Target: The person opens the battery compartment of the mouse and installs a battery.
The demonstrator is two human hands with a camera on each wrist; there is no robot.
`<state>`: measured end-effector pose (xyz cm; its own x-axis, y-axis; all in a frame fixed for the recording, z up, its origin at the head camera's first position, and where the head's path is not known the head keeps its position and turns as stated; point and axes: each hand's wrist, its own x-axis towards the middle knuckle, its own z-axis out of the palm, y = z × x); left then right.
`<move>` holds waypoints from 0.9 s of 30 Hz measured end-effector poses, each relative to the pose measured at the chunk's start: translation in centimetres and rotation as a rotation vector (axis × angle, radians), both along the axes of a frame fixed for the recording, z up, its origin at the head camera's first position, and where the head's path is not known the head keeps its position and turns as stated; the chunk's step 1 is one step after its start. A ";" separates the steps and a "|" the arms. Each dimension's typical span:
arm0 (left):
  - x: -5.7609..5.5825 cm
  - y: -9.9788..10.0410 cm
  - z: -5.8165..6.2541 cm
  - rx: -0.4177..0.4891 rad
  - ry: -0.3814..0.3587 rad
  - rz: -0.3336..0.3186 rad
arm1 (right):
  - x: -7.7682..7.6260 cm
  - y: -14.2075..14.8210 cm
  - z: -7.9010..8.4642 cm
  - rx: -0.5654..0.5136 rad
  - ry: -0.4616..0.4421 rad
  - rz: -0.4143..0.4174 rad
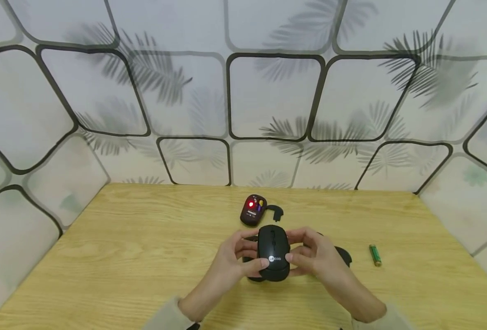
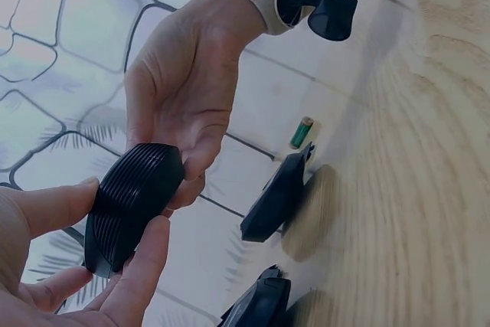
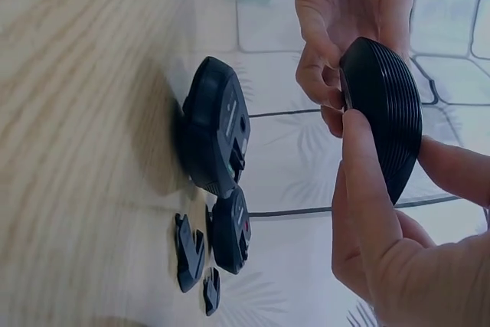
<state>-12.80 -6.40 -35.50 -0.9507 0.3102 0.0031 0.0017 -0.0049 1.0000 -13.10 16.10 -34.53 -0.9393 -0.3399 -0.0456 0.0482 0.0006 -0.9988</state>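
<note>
Both hands hold a black computer mouse (image 1: pixel 273 247) up over the table, its top with buttons and pale lettering facing the head camera. My left hand (image 1: pixel 234 256) grips one side, thumb near the lettering and fingers behind. On the opposite side, my right hand (image 1: pixel 318 256) pinches it between thumb and fingers. Fine ridges run along the side of the mouse (image 2: pixel 134 201) in the left wrist view. Fingertips of the right hand (image 3: pixel 413 266) press its underside in the right wrist view. A second black mouse (image 3: pixel 218 124) lies underside up on the table, partly hidden behind my left hand in the head view.
Farther back lies a dark red mouse (image 1: pixel 251 217), underside up, red light glowing and battery bay uncovered. Its small black cover (image 1: pixel 275 211) sits beside it. A black piece (image 1: pixel 344 255) shows behind the right hand, and a green battery (image 1: pixel 374 255) lies farther right. A patterned backdrop (image 1: pixel 268 101) borders the table.
</note>
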 end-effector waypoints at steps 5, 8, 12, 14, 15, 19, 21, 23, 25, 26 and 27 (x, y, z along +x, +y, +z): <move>0.5 -0.3 -0.4 -0.056 0.035 0.009 | 0.2 -0.1 -0.4 0.003 -0.016 0.007; 0.5 -0.4 -0.6 -0.054 0.032 0.010 | 0.2 -0.2 -0.5 0.001 -0.018 0.005; 0.6 -0.6 -0.7 -0.038 0.018 0.009 | 0.2 -0.3 -0.7 -0.015 -0.018 0.015; 0.6 -0.6 -0.8 -0.029 0.012 0.009 | 0.1 -0.3 -0.8 -0.019 -0.015 0.020; 0.7 -0.6 -0.8 -0.023 0.008 0.010 | 0.1 -0.3 -0.8 -0.021 -0.012 0.022; 0.7 -0.5 -0.9 -0.009 0.001 0.013 | 0.1 -0.3 -0.9 -0.021 -0.010 0.024; 0.7 -0.4 -0.9 -0.003 0.000 0.014 | 0.1 -0.3 -0.9 -0.024 -0.014 0.027; 0.7 -0.4 -1.0 -0.003 0.007 0.015 | 0.1 -0.3 -1.0 -0.033 -0.024 0.029; 0.7 -0.3 -1.1 0.005 0.009 0.010 | 0.1 -0.2 -1.1 -0.046 -0.036 0.031; 0.7 -0.3 -1.2 0.007 0.009 0.006 | 0.0 -0.1 -1.2 -0.051 -0.038 0.034; 0.6 -0.3 -1.2 0.006 0.010 0.004 | 0.0 -0.1 -1.2 -0.055 -0.043 0.035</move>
